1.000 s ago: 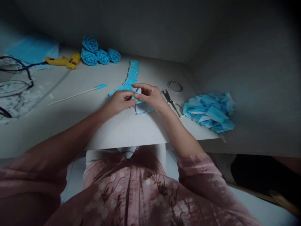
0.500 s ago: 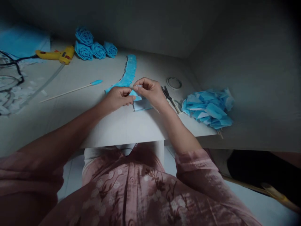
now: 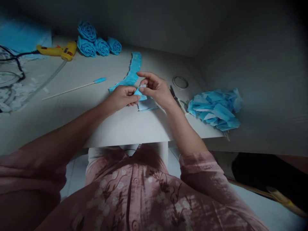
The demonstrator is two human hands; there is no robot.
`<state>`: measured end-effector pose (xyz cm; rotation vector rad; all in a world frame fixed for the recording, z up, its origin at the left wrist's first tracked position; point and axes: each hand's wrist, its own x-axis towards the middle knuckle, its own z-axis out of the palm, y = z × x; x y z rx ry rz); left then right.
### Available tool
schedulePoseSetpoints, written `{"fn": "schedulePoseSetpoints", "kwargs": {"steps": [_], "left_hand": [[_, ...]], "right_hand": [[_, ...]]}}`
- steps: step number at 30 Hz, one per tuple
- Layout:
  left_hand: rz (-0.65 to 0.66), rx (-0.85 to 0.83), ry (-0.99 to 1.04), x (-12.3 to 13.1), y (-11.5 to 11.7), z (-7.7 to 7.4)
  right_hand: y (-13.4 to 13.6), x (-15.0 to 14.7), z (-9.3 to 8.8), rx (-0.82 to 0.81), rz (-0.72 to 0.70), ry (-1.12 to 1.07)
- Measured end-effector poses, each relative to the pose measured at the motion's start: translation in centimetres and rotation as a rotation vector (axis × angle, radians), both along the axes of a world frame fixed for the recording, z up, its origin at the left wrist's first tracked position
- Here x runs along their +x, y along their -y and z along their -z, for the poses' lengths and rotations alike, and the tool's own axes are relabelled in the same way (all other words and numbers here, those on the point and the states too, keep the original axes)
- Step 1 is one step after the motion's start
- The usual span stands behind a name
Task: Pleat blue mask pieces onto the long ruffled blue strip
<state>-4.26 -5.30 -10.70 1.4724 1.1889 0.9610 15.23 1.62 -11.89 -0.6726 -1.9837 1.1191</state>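
Note:
Between my hands is a small blue piece of thin, paper-like material with a pale side showing. My left hand pinches its left edge between thumb and fingers. At its upper right corner, my right hand has thumb and bent fingers closed on it, while the index finger is stretched out above. A pleated blue strip curves across the table just beyond my hands. Below the held piece, a pale flat piece with a blue edge lies on the table, partly covered by my hands.
Left lie a stick with a blue tip and a yellow glue gun. Several rolled blue roses sit at the back. Dark-bladed scissors, a ring-shaped roll and a blue ruffled bunch are right.
My right index finger has lifted and straightened away from the blue piece. The fingers of both hands have drawn slightly apart, and more of the piece shows. The whole view has shifted slightly.

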Motion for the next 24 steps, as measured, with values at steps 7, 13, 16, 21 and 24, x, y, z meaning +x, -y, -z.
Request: {"fn": "schedulePoseSetpoints", "kwargs": {"steps": [7,13,16,21,24], "left_hand": [[-0.016,-0.008,0.015,0.0,0.1,-0.2],[-0.044,-0.031,0.072,0.1,0.3,-0.6],[-0.054,-0.045,0.092,0.1,0.3,-0.8],[-0.069,-0.065,0.144,0.0,0.3,-1.0],[-0.064,-0.07,0.174,0.0,0.3,-0.9]], "right_hand": [[1.3,0.1,-1.4,0.201,0.078,0.079],[1.7,0.5,-1.9,0.359,0.05,0.086],[1.8,0.5,-1.9,0.389,0.07,0.096],[2.0,0.5,-2.1,0.454,0.114,0.142],[1.9,0.6,-2.0,0.489,0.1,0.13]]}}
